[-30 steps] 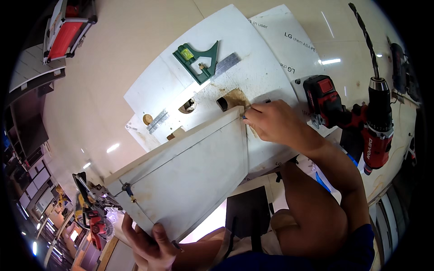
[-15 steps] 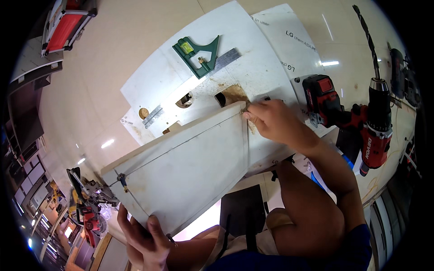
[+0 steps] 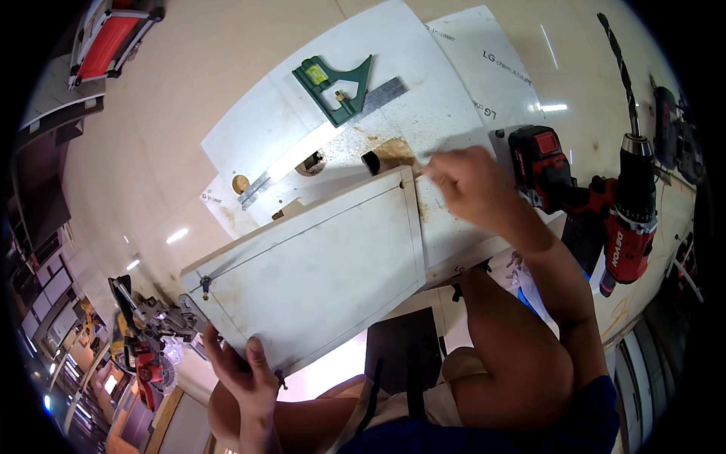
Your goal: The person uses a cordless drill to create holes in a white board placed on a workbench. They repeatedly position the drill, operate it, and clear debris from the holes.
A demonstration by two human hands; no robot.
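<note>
A thick whitish rectangular board (image 3: 318, 276) with pencil lines along its edges lies tilted in front of me. My left hand (image 3: 246, 378) grips its near left corner, thumb on top and fingers beneath. Near the far left corner a small metal bolt (image 3: 205, 286) stands in the board. At the far right corner a small dark hole (image 3: 403, 185) shows. Just right of that hole is my right hand (image 3: 476, 189), off the board, its fingers curled into a pinch; whatever they hold is hidden.
Under the board lies a white sheet (image 3: 446, 98) with cutouts and sawdust. A green combination square (image 3: 336, 113) rests on it. To the right is a red and black cordless drill (image 3: 634, 204) with a long bit. A red saw (image 3: 147, 371) stands at the left.
My right hand has moved right and slightly up, off the board's far right corner, uncovering the hole. The board has shifted slightly right, with my left hand still on it.
</note>
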